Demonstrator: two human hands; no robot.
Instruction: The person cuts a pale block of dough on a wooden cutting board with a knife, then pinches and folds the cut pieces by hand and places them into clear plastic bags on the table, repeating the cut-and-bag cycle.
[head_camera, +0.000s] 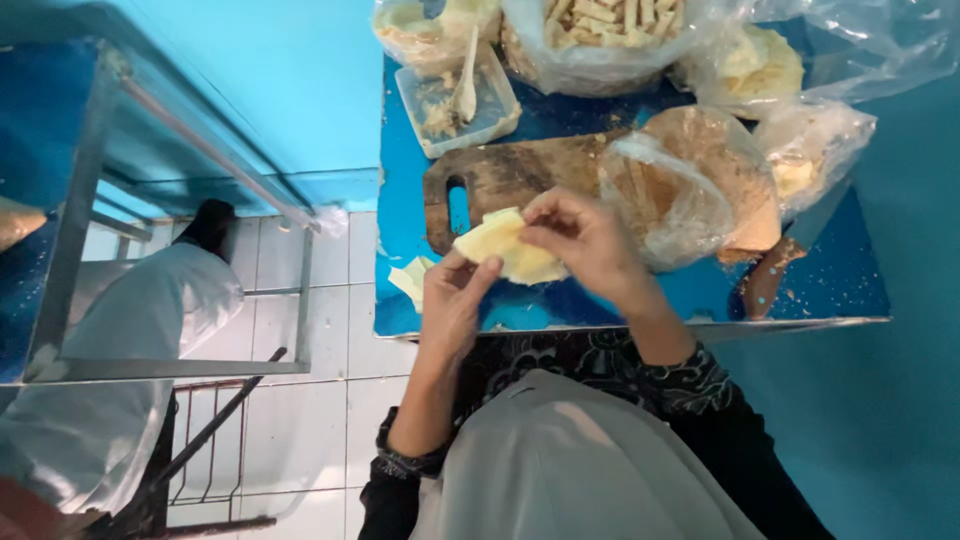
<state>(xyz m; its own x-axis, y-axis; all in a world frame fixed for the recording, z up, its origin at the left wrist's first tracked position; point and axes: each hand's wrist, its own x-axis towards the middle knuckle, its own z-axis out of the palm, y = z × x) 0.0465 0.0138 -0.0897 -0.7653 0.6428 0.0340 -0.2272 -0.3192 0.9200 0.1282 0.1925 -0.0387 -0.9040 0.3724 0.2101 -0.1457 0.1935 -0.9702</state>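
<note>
Head view shows 2 hands pinching 1 pale wrapper (505, 247) over the blue table's (640, 300) near edge, left hand (452, 300) below-left, right hand (580, 240) at its right, long axis running left-right, board (510, 175) just behind.

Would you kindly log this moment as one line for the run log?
left hand: holds pale yellow wrapper | right hand: pinches wrapper's top edge | below: wooden cutting board on blue table

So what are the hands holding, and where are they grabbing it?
Both hands hold one pale yellow, folded wrapper sheet. The left hand pinches its lower left edge; the right hand grips its upper right edge, above the blue table.
</note>
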